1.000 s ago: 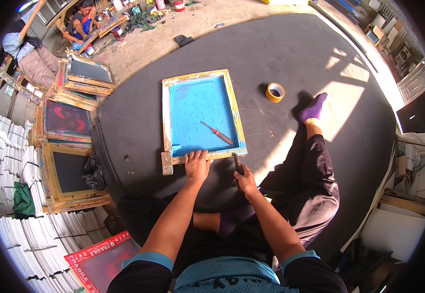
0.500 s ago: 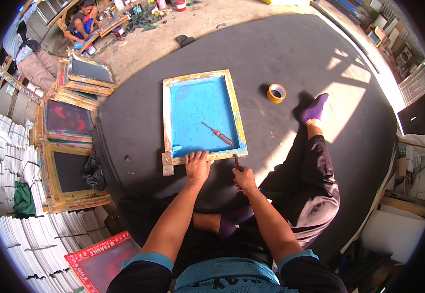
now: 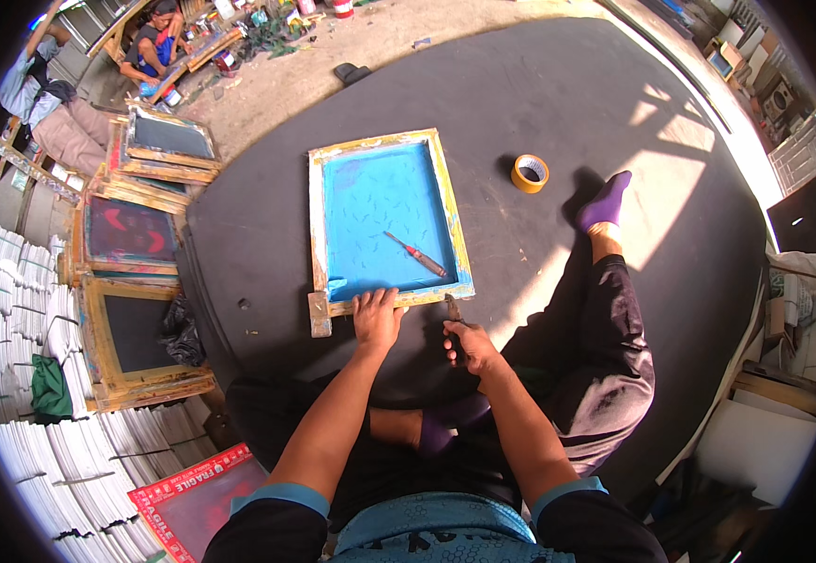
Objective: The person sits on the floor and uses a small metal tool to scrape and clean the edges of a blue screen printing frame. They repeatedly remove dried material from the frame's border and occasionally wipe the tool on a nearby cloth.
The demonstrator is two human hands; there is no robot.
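Note:
A wooden screen printing frame [image 3: 466, 246] with blue mesh [image 3: 375, 202] lies on a dark padded surface in front of me. My left hand [image 3: 377, 321] holds its near rail, fingers laid over the wood and the thumb partly hidden. In my right hand [image 3: 469, 345] is a pair of dark pliers [image 3: 454, 308], their jaws touching or right beside the frame's near right corner. A red-handled pointed tool [image 3: 417, 255] rests on the mesh. Against the near left corner sits a short wooden block [image 3: 320, 314].
A yellow tape roll [image 3: 530, 174] stands beyond the frame, near my outstretched foot [image 3: 605, 202]. More screen frames [image 3: 136, 342] are stacked at left, beside bundled white paper [image 3: 28, 338]. Two other people [image 3: 154, 42] are at the far left.
My right hand has turned and shifted slightly down and left, its fingers now looser around the pliers' handles. The left hand keeps its place on the frame.

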